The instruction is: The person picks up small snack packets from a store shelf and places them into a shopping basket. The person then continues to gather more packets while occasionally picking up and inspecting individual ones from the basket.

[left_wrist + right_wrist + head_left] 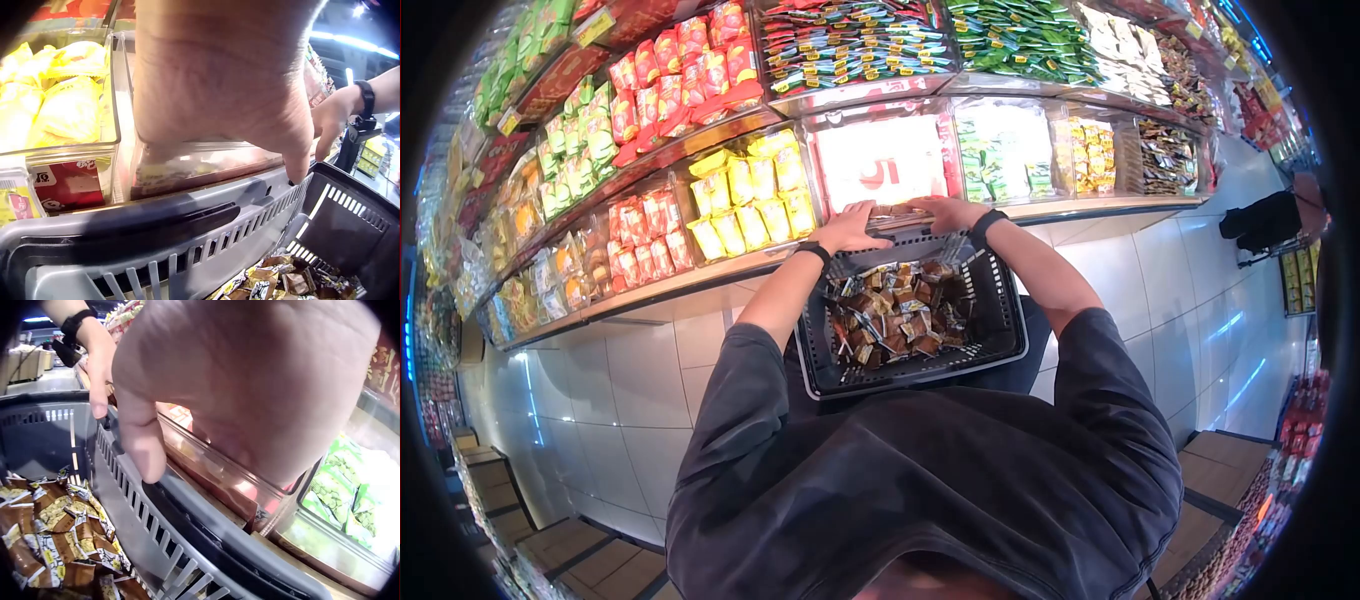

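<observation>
A dark grey shopping basket [915, 385] holds a heap of brown-wrapped snack packets [900, 312]. My left hand [852, 230] lies at the far rim of the basket, its fingers stretched toward the clear bin [812, 150] behind. Across from it, my right hand [952, 213] reaches over the same rim with fingers pointing inward along the bin's front. In the right wrist view the thumb [145, 453] sits right at the basket's rim; the other fingers are mostly hidden behind the palm. Neither hand shows a packet in it.
Yellow packets [755, 190] fill the bin to the left, and green-and-white packets [1005, 150] the one to the right. Red packets [685, 65] and more sweets stand on the upper shelf. A black bag [1262, 222] is off to the right above the tiled floor [1175, 275].
</observation>
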The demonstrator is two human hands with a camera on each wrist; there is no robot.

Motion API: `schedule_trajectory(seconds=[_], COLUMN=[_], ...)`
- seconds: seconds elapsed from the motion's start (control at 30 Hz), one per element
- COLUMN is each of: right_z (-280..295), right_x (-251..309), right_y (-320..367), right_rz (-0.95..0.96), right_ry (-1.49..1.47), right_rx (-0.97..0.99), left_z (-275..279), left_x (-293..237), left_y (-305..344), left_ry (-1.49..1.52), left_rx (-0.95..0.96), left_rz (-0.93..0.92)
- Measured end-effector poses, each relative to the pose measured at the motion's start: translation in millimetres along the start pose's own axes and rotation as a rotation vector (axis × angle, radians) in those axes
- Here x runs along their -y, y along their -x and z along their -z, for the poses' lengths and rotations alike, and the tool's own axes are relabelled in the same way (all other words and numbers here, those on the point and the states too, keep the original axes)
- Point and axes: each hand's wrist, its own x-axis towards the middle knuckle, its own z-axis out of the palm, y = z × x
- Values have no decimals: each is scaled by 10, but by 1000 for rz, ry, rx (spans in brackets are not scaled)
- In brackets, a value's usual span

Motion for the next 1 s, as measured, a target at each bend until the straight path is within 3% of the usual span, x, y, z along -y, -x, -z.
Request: schedule_trajectory(seconds=[0.03,0.1,0.2,0.23,0.3,0.43,0.47,0.53,0.57,0.63,0.73,0.77,0.83,0.87,0.9,0.97,1.0], right_z=[-28,-158,-193,-190,-80,17,9,-43,-29,1,-222,-426,-813,-1065,-1392,-1749,-1831], right_x=[-27,-183,-222,-209,5,175,167,120,166,316,623,596,645,605,352,266,311], right_y=[1,-57,-63,-62,16,149,175,281,381,613,1147,1246,1412,1375,1283,1077,956], right_rz=[-1,62,54,52,-108,-118,-69,113,115,229,154,75,14,-96,43,-150,-153], right_ry=[1,140,354,354,224,155,132,55,52,50,-59,-154,-232,-314,-163,-60,-62], right_rx=[0,-251,-261,-262,-73,-49,-172,-464,-459,-832,-1016,-940,-794,-637,-541,-187,-185], left_z=[-8,22,19,18,47,39,32,-27,-23,64,48,15,-54,-246,-487,-997,-1212], left_x=[-4,7,34,36,19,39,50,79,95,105,-77,-144,-480,-500,-474,-435,-351], left_y=[5,-10,-21,-27,-24,-27,-17,24,69,227,760,923,1332,1409,1436,1398,1311], left_ry=[-6,-18,-25,-25,-19,-23,-23,71,73,207,335,379,619,561,503,257,244], left_rx=[-36,-14,12,15,32,22,19,-201,-199,-276,-454,-564,-449,-389,-327,-323,-206], left_rz=[0,-25,-68,-87,-75,-69,-66,-154,-149,-199,-210,-212,9,-19,-47,-177,-144])
